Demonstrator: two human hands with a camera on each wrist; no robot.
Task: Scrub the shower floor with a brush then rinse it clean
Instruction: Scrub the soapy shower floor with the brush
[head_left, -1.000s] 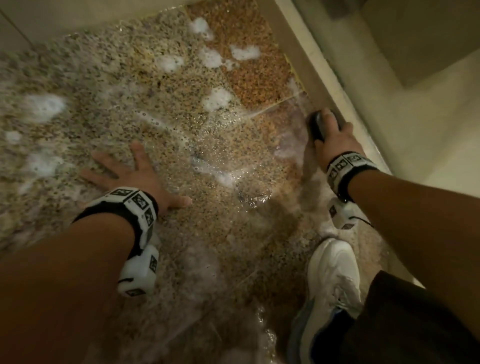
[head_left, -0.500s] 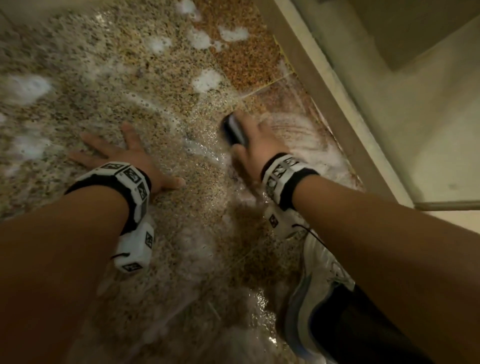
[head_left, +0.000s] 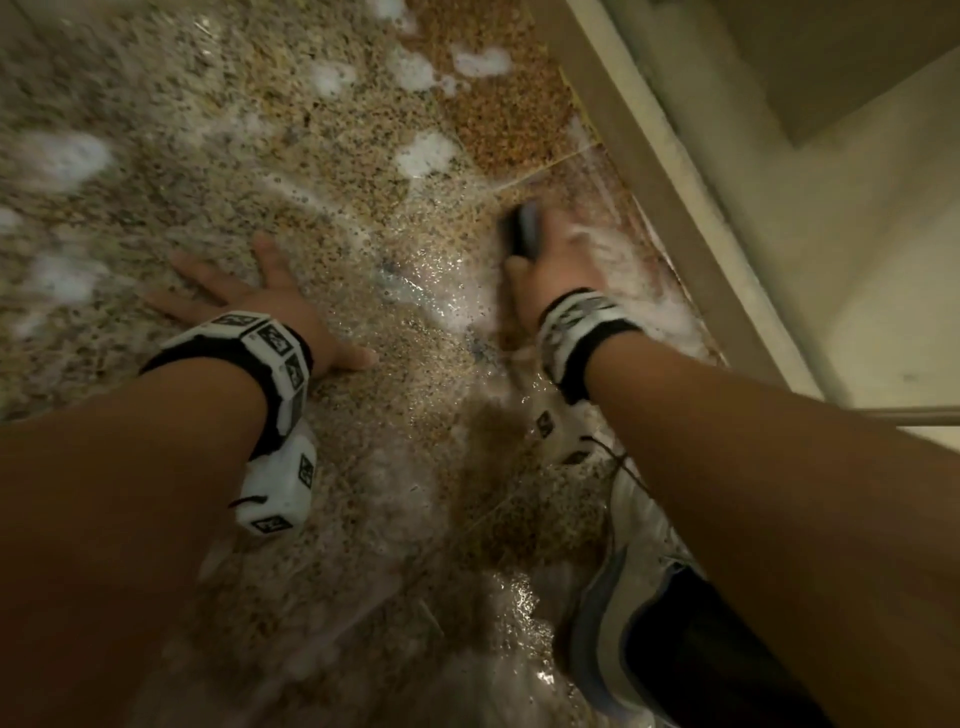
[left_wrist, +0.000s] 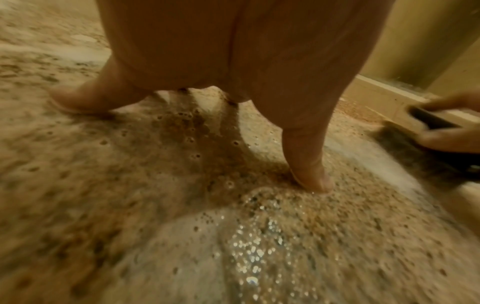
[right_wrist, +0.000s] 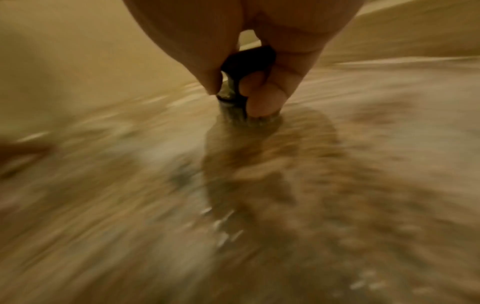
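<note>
I see the scrub brush (head_left: 521, 232) as a small dark block with pale, wet bristles, pressed bristles-down on the shower floor (head_left: 332, 156) close to the raised beige curb (head_left: 691, 218) at the right. My right hand (head_left: 550, 265) covers it from above; in the right wrist view the thumb and curled fingers (right_wrist: 262, 96) pinch the dark handle (right_wrist: 246, 61) from both sides, so that grip is clamped on the brush. This hand and the floor around it are smeared by blur. My left hand (head_left: 260, 306) lies flat on the floor well to the left of the brush, fingers spread and straight, thumb stuck out toward it; the left wrist view shows the fingertips (left_wrist: 311, 179) planted in the wet film. The floor is speckled pebble-grain stone, tan with a redder patch near the curb, glossy with water and dotted with white foam patches (head_left: 426, 153). A white sneaker (head_left: 623, 597) stands on the floor beneath my right forearm.
</note>
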